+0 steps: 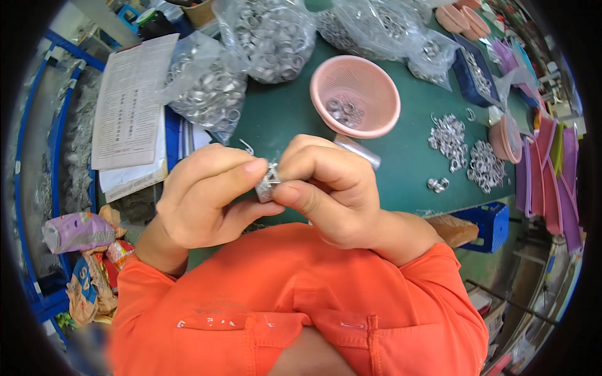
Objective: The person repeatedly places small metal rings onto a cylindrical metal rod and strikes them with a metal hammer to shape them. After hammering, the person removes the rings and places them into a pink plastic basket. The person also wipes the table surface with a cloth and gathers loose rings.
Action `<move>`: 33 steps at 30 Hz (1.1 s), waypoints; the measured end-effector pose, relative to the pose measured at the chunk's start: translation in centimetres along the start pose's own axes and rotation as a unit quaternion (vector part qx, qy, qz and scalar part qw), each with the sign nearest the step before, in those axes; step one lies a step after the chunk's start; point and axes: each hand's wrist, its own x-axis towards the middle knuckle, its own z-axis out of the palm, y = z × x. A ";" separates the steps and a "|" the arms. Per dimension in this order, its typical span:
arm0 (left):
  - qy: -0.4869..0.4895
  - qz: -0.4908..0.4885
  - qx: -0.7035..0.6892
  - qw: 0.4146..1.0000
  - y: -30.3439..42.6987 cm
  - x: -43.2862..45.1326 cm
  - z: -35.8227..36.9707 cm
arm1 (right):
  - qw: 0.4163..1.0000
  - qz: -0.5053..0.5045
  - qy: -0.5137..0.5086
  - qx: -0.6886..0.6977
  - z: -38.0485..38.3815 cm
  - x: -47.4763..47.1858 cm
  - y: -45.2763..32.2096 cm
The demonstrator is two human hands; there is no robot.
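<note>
Between the fingertips of both hands is a small silvery metal part (266, 186), close in front of my chest. My left hand (209, 195) pinches it from the left with thumb and fingers. From the right, my right hand (329, 190) grips it between thumb and bent forefinger. The fingers hide much of its shape. A thin metal piece (246, 146) shows just past the left fingertips. Beyond my right hand lies a short clear plastic roll or tube (357, 151). Farther off, a pink plastic basket (395, 105) holds several metal rings (345, 112) at its bottom.
Clear bags of metal rings (277, 42) line the back of the green table (400, 188). Loose piles of metal parts (449, 138) lie at right, near a dark blue tray (472, 70). Printed papers (129, 103) are stacked at left. A blue stool (494, 228) stands right.
</note>
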 end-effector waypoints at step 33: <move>-0.213 -0.110 0.033 0.970 1.3 -1.8 7.9 | 0.945 0.276 0.148 0.093 -3.3 -7.6 1.4</move>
